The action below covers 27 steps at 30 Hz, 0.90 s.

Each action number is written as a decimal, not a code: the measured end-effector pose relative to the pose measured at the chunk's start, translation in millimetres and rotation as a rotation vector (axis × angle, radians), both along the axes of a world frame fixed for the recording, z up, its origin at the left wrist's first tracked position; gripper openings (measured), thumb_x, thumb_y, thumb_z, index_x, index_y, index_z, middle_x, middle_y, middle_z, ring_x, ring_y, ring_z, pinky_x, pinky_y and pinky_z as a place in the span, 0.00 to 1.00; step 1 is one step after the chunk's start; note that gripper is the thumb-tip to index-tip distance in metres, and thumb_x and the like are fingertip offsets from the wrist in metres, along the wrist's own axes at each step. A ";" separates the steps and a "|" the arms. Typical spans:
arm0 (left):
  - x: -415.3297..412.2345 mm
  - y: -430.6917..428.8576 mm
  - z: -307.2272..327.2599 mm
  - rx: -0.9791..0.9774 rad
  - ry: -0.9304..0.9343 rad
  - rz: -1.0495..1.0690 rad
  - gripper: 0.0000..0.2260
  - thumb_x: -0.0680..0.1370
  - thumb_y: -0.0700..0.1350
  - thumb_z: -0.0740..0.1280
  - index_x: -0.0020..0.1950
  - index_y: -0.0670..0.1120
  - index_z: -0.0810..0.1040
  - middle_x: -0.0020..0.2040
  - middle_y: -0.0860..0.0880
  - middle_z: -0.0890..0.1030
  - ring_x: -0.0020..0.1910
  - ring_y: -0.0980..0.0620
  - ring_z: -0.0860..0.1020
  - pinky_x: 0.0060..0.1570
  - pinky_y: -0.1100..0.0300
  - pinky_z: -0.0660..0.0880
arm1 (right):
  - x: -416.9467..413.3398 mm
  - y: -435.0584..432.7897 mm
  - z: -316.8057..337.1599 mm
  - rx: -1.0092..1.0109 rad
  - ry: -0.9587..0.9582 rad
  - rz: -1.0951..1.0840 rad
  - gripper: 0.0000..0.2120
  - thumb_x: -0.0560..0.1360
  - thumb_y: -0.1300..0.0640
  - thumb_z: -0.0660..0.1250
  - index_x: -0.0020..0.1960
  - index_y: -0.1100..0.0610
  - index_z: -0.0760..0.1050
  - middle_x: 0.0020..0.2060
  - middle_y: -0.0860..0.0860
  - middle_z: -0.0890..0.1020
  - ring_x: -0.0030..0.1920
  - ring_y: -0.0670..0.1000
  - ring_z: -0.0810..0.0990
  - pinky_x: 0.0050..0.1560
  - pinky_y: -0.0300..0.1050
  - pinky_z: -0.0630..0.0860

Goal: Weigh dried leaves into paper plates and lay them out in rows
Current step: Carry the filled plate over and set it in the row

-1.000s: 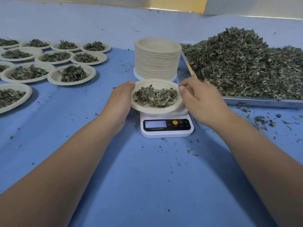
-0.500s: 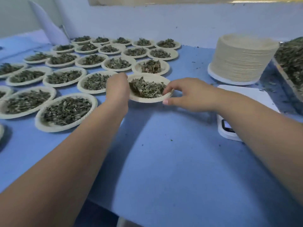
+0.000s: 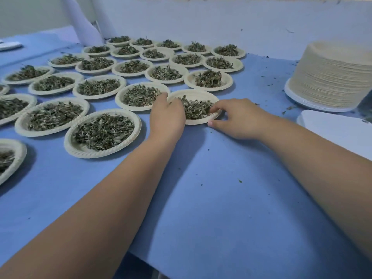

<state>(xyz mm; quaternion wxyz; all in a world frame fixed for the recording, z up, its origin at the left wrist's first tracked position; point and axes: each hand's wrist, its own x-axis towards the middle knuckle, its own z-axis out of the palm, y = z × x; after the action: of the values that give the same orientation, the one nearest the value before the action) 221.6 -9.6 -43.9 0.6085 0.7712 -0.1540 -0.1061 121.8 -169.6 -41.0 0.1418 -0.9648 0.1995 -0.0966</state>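
Observation:
A paper plate (image 3: pixel 196 95) with a heap of dried leaves (image 3: pixel 196 108) sits on the blue table cover at the right end of a row. My left hand (image 3: pixel 167 115) grips its left rim, fingers curled over the edge. My right hand (image 3: pixel 235 117) pinches its right rim, thumb under and fingers on top. Several filled plates (image 3: pixel 102 132) lie in rows to the left and behind.
A tall stack of empty paper plates (image 3: pixel 330 77) stands at the right. The white scale (image 3: pixel 334 127) is at the right edge, partly out of view. Leaf crumbs lie scattered on the blue cover (image 3: pixel 201 198). A white wall runs behind the rows.
Both hands lifted the filled plate off the scale and carried it left. It now rests on the table at the end of a row, still held on both rims.

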 end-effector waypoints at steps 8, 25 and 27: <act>-34.2 -17.4 16.8 0.135 -0.344 -0.178 0.25 0.82 0.41 0.56 0.80 0.44 0.63 0.73 0.38 0.73 0.72 0.37 0.71 0.70 0.40 0.68 | -19.0 4.9 21.1 0.019 -0.061 -0.038 0.21 0.75 0.43 0.67 0.67 0.40 0.72 0.55 0.49 0.82 0.50 0.51 0.80 0.45 0.46 0.76; -155.7 -182.1 58.1 0.074 -0.786 -0.699 0.14 0.85 0.40 0.56 0.67 0.38 0.74 0.65 0.38 0.77 0.63 0.42 0.75 0.57 0.56 0.67 | -259.2 -118.5 27.1 -0.044 -0.364 -0.629 0.14 0.78 0.49 0.66 0.63 0.49 0.76 0.52 0.53 0.84 0.44 0.55 0.80 0.44 0.43 0.75; -158.5 -201.1 68.9 0.131 -0.952 -0.727 0.19 0.86 0.39 0.55 0.77 0.39 0.67 0.77 0.40 0.69 0.75 0.44 0.66 0.72 0.58 0.60 | -284.5 -131.9 15.9 -0.080 -0.309 -0.750 0.14 0.79 0.46 0.64 0.61 0.51 0.77 0.41 0.53 0.82 0.36 0.57 0.77 0.40 0.48 0.77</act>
<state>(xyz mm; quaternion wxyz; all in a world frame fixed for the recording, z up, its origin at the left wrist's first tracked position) 63.0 -210.8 25.0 0.3484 0.6679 -0.6564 0.0406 -162.7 -301.5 -25.1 0.0872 -0.8041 0.5099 -0.2931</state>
